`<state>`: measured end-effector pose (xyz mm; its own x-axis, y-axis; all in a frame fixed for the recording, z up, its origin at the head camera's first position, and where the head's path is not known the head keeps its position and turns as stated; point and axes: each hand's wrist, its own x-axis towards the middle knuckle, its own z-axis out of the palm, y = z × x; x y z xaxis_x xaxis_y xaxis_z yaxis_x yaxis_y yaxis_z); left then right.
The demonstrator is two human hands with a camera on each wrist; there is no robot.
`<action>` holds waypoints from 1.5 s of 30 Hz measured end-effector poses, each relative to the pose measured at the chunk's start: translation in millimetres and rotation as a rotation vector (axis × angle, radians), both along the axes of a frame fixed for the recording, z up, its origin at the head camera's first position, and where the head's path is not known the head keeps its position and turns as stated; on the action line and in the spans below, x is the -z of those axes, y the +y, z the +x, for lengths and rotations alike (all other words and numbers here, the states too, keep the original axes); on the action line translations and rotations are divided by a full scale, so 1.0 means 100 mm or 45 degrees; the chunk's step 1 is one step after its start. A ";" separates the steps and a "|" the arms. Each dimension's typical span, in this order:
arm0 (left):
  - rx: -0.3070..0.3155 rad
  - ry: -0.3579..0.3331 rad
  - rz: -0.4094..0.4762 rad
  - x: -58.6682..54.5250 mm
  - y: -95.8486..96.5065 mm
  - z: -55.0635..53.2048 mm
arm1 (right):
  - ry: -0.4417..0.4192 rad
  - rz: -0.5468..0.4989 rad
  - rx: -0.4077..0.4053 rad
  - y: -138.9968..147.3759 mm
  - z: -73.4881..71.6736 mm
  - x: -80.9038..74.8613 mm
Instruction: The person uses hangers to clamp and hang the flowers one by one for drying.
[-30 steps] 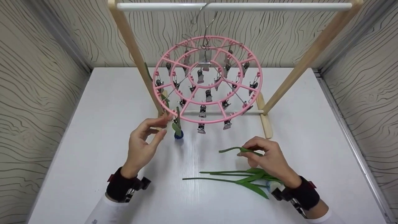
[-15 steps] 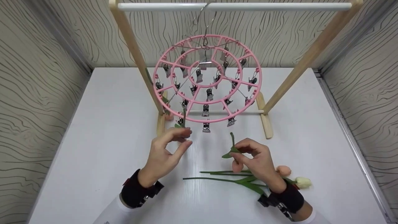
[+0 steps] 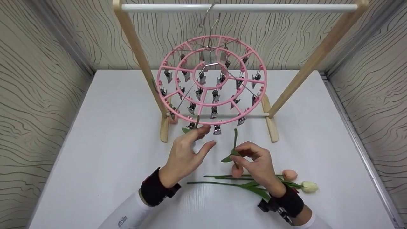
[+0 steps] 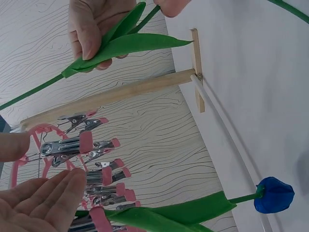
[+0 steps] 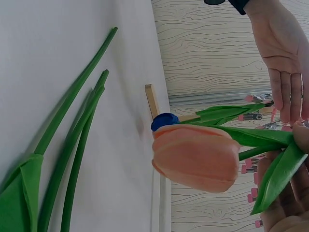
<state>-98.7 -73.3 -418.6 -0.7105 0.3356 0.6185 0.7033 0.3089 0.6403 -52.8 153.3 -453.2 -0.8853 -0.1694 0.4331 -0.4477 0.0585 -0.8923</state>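
In the head view my right hand [image 3: 259, 163] pinches a peach tulip [image 3: 237, 171] at its leaves, flower down and stem end up, below the hanger's front rim. The right wrist view shows that tulip's flower [image 5: 195, 157] large. My left hand [image 3: 187, 152] is at the pink round clip hanger [image 3: 211, 123], fingers and thumb apart near a metal clip [image 3: 217, 128]. In the left wrist view a clip [image 4: 67, 146] with pink tips lies between thumb and fingers. A blue tulip [image 4: 274, 195] hangs flower down from a clip beside this hand; the head view hides its flower.
The hanger hangs by a hook from the white bar [image 3: 241, 8] of a wooden stand [image 3: 299, 63]. Another peach tulip [image 3: 173, 120] hangs at its left. On the table lie a peach tulip [image 3: 290, 174] and a white tulip [image 3: 309, 187], stems pointing left.
My left hand has moved right along the front rim, and the hanger has turned, carrying the blue tulip right. My right hand has moved left and tipped its tulip stem up.
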 end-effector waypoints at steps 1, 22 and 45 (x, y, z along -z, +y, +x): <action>-0.013 0.004 -0.010 0.00 0.02 0.00 | 0.001 -0.002 0.000 0.00 0.00 0.00; -0.133 0.039 -0.180 0.02 0.41 -0.06 | -0.016 -0.011 0.060 0.00 -0.02 0.03; -0.076 -0.064 0.101 -0.03 0.37 -0.11 | -0.006 -0.018 0.075 -0.05 -0.05 0.03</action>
<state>-109.4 -35.9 -415.9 -0.7586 0.2432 0.6044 0.6515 0.2963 0.6984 -57.3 147.9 -455.9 -0.8954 -0.1110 0.4312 -0.4399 0.0717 -0.8952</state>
